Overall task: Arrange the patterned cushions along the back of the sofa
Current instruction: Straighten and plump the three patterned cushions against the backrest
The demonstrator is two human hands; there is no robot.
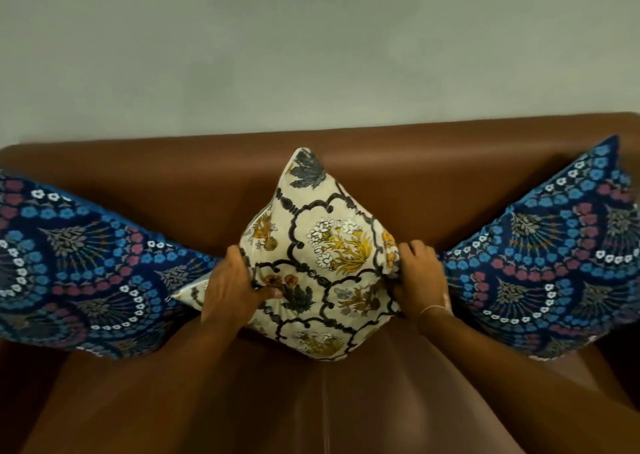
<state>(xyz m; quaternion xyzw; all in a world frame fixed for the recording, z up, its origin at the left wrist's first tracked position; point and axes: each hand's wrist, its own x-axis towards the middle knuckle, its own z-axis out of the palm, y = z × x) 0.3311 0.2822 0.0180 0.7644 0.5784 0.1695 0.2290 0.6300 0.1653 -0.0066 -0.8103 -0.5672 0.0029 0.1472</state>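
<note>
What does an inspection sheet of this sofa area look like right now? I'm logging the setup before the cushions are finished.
Surface: brown leather sofa, seat and backrest bare between the cushions.
Job's things: cream floral cushion stands on one corner in the middle against the backrest; left blue cushion and right blue cushion lean at either side, tilted.
Clutter: nothing seen.
Hands: left hand grips the cream cushion's left side; right hand grips its right side, a thin band at the wrist.
Cables: nothing seen.
Surroundings: plain pale wall behind the sofa.
</note>
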